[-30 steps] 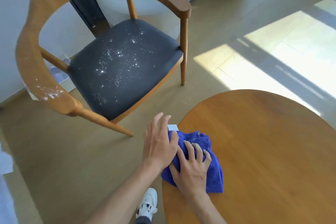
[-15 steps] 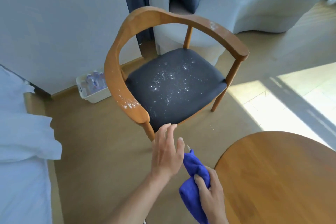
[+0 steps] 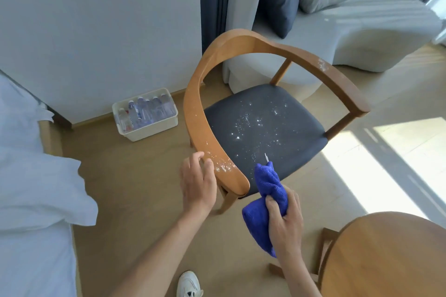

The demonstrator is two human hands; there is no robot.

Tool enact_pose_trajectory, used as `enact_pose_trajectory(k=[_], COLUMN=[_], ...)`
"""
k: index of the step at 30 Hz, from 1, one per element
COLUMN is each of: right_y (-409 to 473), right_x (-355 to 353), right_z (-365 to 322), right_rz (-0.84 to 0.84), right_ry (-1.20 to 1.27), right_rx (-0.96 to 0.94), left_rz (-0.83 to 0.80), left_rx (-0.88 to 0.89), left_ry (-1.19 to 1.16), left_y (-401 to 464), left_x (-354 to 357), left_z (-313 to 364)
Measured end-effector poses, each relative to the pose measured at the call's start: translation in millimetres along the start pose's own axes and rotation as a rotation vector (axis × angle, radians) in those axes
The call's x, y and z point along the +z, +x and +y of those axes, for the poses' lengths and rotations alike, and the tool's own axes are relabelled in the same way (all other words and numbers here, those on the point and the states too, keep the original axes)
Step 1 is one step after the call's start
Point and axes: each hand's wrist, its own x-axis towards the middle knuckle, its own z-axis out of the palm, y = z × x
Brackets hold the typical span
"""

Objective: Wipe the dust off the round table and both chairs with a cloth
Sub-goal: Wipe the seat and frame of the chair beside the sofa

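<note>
Sunlit wood floor [image 3: 135, 190] fills the middle of the frame, with a grey sofa [image 3: 362, 29] at the upper right and white bedding [image 3: 31, 176] along the left edge. Against the wall at left of centre sits a white bin [image 3: 154, 129] holding plastic water bottles [image 3: 147, 109] lying side by side. At centre stands the chair [image 3: 241, 42], white dust specks on its dark seat [image 3: 265, 125] and near armrest. The left hand [image 3: 198, 182] is released, fingers loosely touching that armrest. The right hand [image 3: 286, 219] is clenched around the blue cloth [image 3: 268, 188], held in the air just before the seat. The worktop [image 3: 391, 258] shows at the lower right. Compared with a second ago, the cloth is off the worktop and the left hand is off the cloth.
</note>
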Motion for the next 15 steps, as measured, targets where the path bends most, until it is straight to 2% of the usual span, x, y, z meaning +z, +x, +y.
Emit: enact_pose_trajectory(k=[8,12,15], right_y=[35,44,51], right_x=[53,86,93], right_z=[0,7,16], right_rz=[-0.067,-0.197,-0.28], right_ry=[-0.316,-0.577,-0.706], right_rx=[-0.212,-0.329,-0.347], left_rz=[0.031,0.055,0.082], left_rx=[-0.161,-0.188,-0.207], left_ry=[-0.012,-0.011,-0.011], left_y=[41,61,78], left_x=[-12,-11,-7], left_z=[-26,-39,-44])
